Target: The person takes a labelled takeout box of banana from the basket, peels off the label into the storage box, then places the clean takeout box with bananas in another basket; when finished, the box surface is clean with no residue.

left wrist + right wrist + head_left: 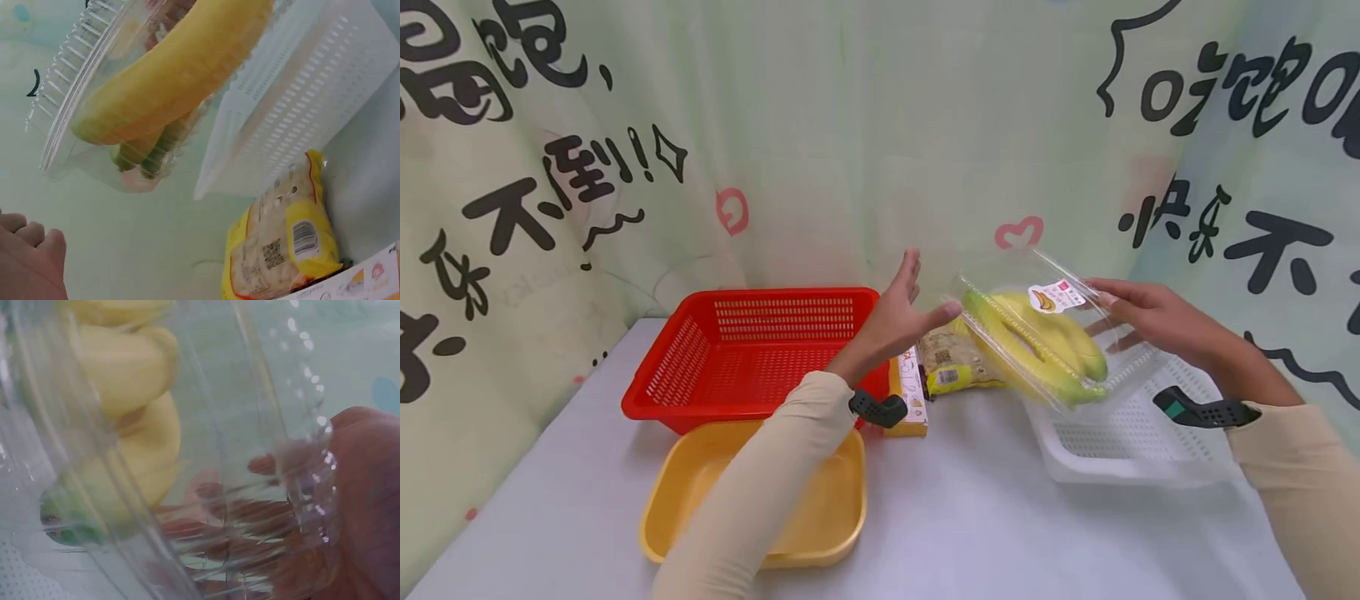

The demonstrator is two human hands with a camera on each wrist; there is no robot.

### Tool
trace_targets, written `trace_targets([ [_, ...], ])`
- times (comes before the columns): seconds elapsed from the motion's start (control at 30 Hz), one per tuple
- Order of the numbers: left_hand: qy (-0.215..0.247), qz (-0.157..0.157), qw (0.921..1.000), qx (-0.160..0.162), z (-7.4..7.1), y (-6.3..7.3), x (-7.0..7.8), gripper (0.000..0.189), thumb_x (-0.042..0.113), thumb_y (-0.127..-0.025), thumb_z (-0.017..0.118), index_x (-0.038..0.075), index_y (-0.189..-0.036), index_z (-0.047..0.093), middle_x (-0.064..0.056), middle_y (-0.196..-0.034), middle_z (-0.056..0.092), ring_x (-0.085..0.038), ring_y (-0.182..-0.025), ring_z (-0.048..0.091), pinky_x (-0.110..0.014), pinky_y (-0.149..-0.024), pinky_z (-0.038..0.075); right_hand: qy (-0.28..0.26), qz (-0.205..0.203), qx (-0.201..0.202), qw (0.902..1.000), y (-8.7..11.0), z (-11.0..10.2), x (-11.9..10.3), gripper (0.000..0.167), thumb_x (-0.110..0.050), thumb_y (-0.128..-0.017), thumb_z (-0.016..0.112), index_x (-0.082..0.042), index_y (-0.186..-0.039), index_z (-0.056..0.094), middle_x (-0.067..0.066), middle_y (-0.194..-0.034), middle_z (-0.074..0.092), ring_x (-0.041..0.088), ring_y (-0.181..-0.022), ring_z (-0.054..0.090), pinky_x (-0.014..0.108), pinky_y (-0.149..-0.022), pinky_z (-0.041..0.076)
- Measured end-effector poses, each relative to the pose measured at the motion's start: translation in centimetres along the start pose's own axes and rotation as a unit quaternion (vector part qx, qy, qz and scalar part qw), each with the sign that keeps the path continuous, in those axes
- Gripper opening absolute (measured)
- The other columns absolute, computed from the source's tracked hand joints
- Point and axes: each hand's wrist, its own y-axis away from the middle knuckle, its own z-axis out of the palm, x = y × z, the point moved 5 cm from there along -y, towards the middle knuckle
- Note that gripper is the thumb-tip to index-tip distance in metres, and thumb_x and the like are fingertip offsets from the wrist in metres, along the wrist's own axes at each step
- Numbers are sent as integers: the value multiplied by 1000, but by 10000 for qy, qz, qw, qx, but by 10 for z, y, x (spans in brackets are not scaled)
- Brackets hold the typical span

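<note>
A clear plastic box of bananas (1037,342), with a white label on its lid, is held tilted above the white basket (1135,433). My right hand (1150,317) grips the box by its right end; in the right wrist view its fingers (237,515) show through the clear plastic. My left hand (898,312) is raised to the left of the box, apart from it, with fingers extended and nothing held. In the left wrist view, the yellow bananas (175,69) hang over the side of the white basket (300,100).
A red basket (760,325) stands at the back left, with a yellow basin (820,517) in front of it. Between the baskets are a yellow-and-clear food bag (958,358) and a narrow yellow-and-white box (912,392). A printed curtain (865,150) hangs behind the table.
</note>
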Motion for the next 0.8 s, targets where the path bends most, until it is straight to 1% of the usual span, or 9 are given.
trace_targets([
  [0.1, -247, -7, 9989, -405, -6, 0, 4, 97, 50, -86, 65, 26, -158, 3, 3, -162, 12, -29, -141, 30, -42, -107, 36, -39, -138, -62, 9999, -1, 2, -7, 56, -31, -105, 44, -7, -153, 29, 26, -142, 42, 44, -106, 59, 44, -75, 58],
  [0.23, -550, 67, 9945, -884, -4, -1, 6, 94, 44, -85, 69, 27, -158, 12, -1, -160, 21, -27, -139, 34, -44, -103, 42, -75, -435, -89, 9990, 0, 10, -19, 53, -28, -104, 46, -4, -150, 34, 25, -138, 47, 41, -100, 62, 40, -71, 59],
  [0.3, -607, 67, 9928, -1027, -2, 0, 6, 94, 43, -83, 72, 27, -157, 17, -4, -153, 35, -24, -132, 43, -41, -98, 47, -49, -638, -118, 9979, -1, 16, -25, 51, -24, -104, 47, -3, -149, 36, 25, -136, 49, 39, -98, 64, 39, -69, 59],
  [0.37, -606, 51, 9919, -1117, -1, 1, 7, 93, 43, -82, 75, 28, -156, 21, -5, -145, 46, -22, -123, 50, -37, -92, 51, 59, -830, -102, 9965, -2, 20, -30, 49, -22, -104, 47, -2, -148, 38, 26, -135, 50, 37, -96, 65, 36, -68, 59],
  [0.47, -484, -17, 9928, -1099, -3, 6, 8, 92, 41, -80, 78, 29, -155, 26, -8, -132, 56, -21, -109, 56, -31, -82, 55, 216, -1131, -61, 9933, -4, 26, -38, 46, -16, -105, 45, 1, -147, 39, 28, -134, 51, 34, -95, 66, 34, -67, 59],
  [0.53, -407, -27, 9941, -1008, -8, 10, 9, 91, 40, -80, 79, 31, -154, 27, -8, -135, 54, -21, -109, 56, -30, -81, 55, 291, -1297, 12, 9911, -5, 29, -45, 45, -14, -104, 45, 2, -146, 40, 28, -133, 52, 35, -94, 66, 33, -67, 59],
  [0.63, -409, -13, 9951, -898, -16, 18, 14, 91, 39, -79, 80, 31, -154, 29, -5, -137, 51, -21, -110, 55, -31, -83, 54, 276, -1449, -25, 9891, -7, 35, -53, 44, -12, -104, 44, 3, -146, 39, 29, -133, 52, 35, -95, 66, 33, -68, 59],
  [0.73, -467, -85, 9950, -874, -21, 29, 17, 90, 38, -79, 80, 30, -153, 30, -3, -131, 55, -20, -107, 56, -31, -82, 55, 167, -1523, -172, 9880, -7, 43, -59, 43, -10, -104, 44, 3, -145, 40, 28, -132, 53, 33, -93, 67, 33, -67, 59],
  [0.8, -603, -134, 9946, -833, -24, 38, 19, 91, 37, -78, 82, 28, -153, 31, -1, -125, 58, -19, -104, 57, -30, -81, 55, 80, -1601, -276, 9867, -6, 50, -61, 43, -9, -104, 44, 3, -145, 40, 28, -131, 53, 32, -92, 68, 34, -67, 59],
])
